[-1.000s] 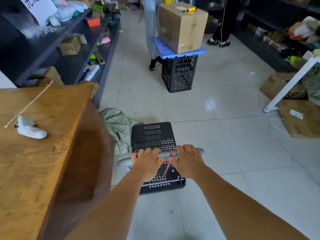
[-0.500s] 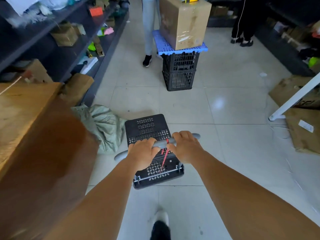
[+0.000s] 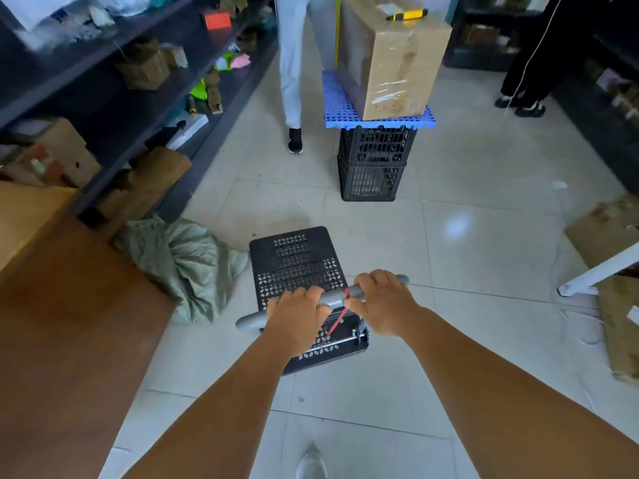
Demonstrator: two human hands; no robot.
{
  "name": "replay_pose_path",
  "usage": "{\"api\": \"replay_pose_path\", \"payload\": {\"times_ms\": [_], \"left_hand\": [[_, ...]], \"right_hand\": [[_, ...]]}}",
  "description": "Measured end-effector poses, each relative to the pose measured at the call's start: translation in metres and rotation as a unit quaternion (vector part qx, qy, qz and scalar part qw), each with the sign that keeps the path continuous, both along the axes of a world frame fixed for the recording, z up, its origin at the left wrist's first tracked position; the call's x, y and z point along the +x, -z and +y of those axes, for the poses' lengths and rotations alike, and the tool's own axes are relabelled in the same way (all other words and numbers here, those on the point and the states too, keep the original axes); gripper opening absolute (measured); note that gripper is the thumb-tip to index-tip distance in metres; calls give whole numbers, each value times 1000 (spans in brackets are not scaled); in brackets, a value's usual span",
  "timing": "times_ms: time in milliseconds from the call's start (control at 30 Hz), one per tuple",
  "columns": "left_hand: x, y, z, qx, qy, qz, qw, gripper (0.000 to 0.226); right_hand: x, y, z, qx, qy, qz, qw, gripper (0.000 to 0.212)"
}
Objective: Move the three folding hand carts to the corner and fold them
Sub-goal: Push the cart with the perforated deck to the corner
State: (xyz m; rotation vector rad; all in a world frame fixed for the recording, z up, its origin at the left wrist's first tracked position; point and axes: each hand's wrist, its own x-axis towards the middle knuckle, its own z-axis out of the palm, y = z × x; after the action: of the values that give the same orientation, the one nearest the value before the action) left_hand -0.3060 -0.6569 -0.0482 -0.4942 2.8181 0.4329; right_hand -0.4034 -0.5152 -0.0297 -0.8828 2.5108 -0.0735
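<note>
Cart [image 3: 297,267], black perforated deck, on the tile floor [image 3: 466,271] at centre frame, handle up, unfolded. Grey handle bar [image 3: 333,300] runs tilted, right end higher. Left hand [image 3: 294,314] wrapped around the bar left of centre, right hand [image 3: 382,304] wrapped around it right of centre, both closed on it, arms stretched out. Red cord [image 3: 337,318] tied on the bar between the hands, hangs down toward the deck's near edge.

Green sack [image 3: 186,264] crumpled on the floor just left of the deck, touching or nearly touching it, cannot tell which. Wooden table [image 3: 62,340] fills lower left. Dark shelves [image 3: 114,88] along the left with boxes and small clutter.

Ahead of the cart, well apart: black crate [image 3: 375,164], blue pallet [image 3: 340,112] on top, cardboard box [image 3: 390,60] on that, yellow tool [image 3: 406,14] on the box. Person in light trousers [image 3: 294,60] just left of the stack, another in dark trousers [image 3: 532,50] far right. Flat cardboard [image 3: 601,233] and a white leg [image 3: 601,271] at right edge. Shoe tip [image 3: 311,463] at bottom
</note>
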Motion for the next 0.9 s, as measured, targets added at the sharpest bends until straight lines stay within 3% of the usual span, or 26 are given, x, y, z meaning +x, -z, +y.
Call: {"api": "replay_pose_path", "payload": {"times_ms": [333,567,700,900], "left_hand": [[-29,-9,7,22,-84,-29,996,32],[-32,-12,63,34,-200,-40,978,39],[-30,-17,92,35,-232,-80,969,39],[-7,-14,131,32,-251,-72,965,39]], "right_hand": [[-59,7,-1,-23,-124,-17,992,45],[-87,8,26,-19,-242,-13,970,48],[-88,8,46,-17,-282,-7,959,47],[-71,13,78,-30,-314,3,949,49]]}}
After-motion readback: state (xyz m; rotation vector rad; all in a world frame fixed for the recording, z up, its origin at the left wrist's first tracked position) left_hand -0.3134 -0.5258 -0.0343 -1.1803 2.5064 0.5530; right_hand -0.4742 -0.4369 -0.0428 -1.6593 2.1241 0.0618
